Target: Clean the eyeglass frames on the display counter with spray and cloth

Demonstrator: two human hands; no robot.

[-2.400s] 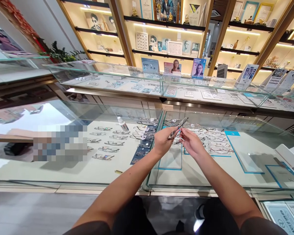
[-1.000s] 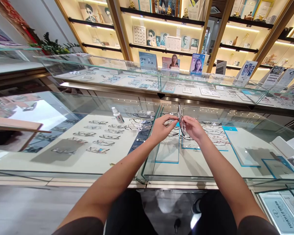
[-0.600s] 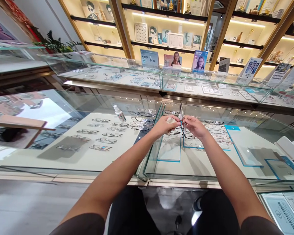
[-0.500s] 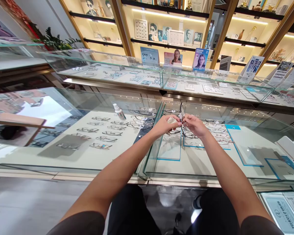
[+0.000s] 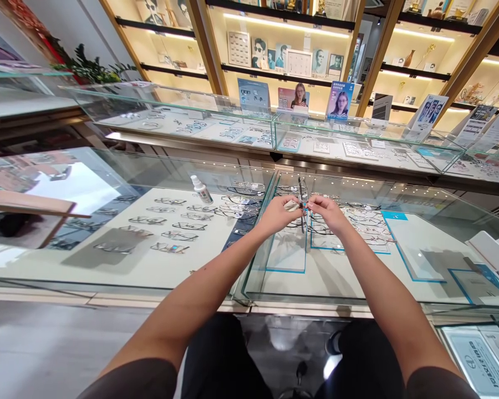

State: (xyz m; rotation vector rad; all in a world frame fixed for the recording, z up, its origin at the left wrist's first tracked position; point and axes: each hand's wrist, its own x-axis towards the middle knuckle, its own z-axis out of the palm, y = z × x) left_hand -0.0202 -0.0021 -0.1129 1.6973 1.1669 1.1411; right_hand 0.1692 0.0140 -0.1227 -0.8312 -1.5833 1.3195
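Observation:
A pair of eyeglasses (image 5: 300,188) is held up on edge above the glass counter, seen nearly side-on. My left hand (image 5: 276,216) pinches it from the left, with a pale cleaning cloth (image 5: 291,205) bunched in the same fingers. From the right, the closed fingertips of my right hand (image 5: 328,212) grip the glasses near their middle. Fingers and cloth hide part of the frame. Beneath the hands, more eyeglasses (image 5: 363,221) are on display inside the case. A white spray bottle (image 5: 202,190) stands on the glass to the left.
The glass display counter (image 5: 245,282) runs across in front of me, with rows of eyeglasses (image 5: 170,221) under its left part. A mirror (image 5: 37,188) lies at far left, and a white box (image 5: 490,249) is at right. Another glass case (image 5: 170,102) stands behind.
The eyeglasses have shifted slightly left and turned a little in my fingers. My right hand has moved slightly left; both hands still hold the glasses.

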